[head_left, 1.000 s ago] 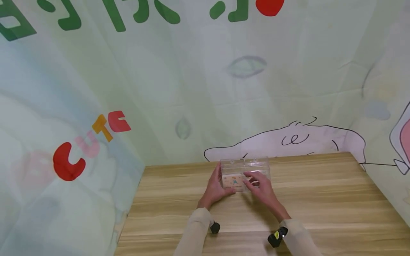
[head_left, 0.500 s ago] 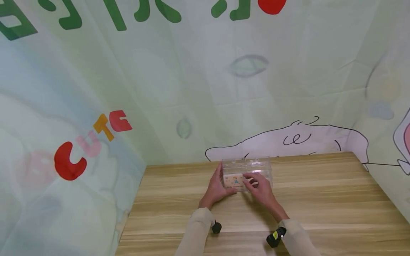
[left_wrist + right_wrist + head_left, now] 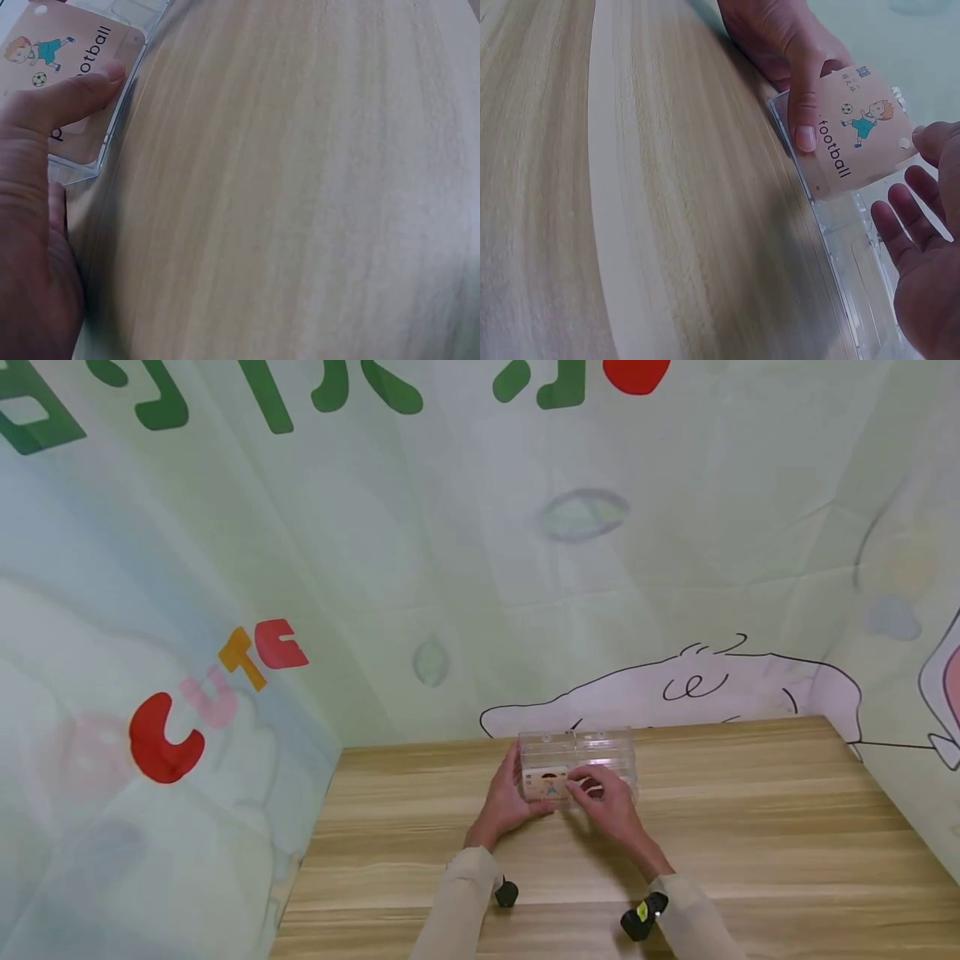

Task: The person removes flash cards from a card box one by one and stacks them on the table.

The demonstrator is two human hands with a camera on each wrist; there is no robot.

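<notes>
head view: wooden table (image 3: 735,827) set against a printed cloth backdrop (image 3: 450,552). clear plastic box (image 3: 577,764) stands near the table's far edge, at the middle. left hand (image 3: 504,802) cups the box's left end, thumb across the near face. right hand (image 3: 611,802) lies at the box's near right side, fingers loosely bent at the front. picture card (image 3: 549,783) shows at the box's left half, between the two hands. a black wrist unit sits on each sleeve.

left wrist view: left hand (image 3: 34,225) with its thumb pressed flat on the picture card (image 3: 71,71), which bears a cartoon child, a ball and the letters "ootball". box corner (image 3: 82,169) rests on the table (image 3: 300,195).

right wrist view: left hand (image 3: 791,56) pinches the picture card (image 3: 851,135), printed "football", against the clear plastic box (image 3: 855,262). right hand (image 3: 922,240) hovers just beside the card, fingers spread and relaxed, one fingertip at the card's edge; whether it touches cannot be told.
</notes>
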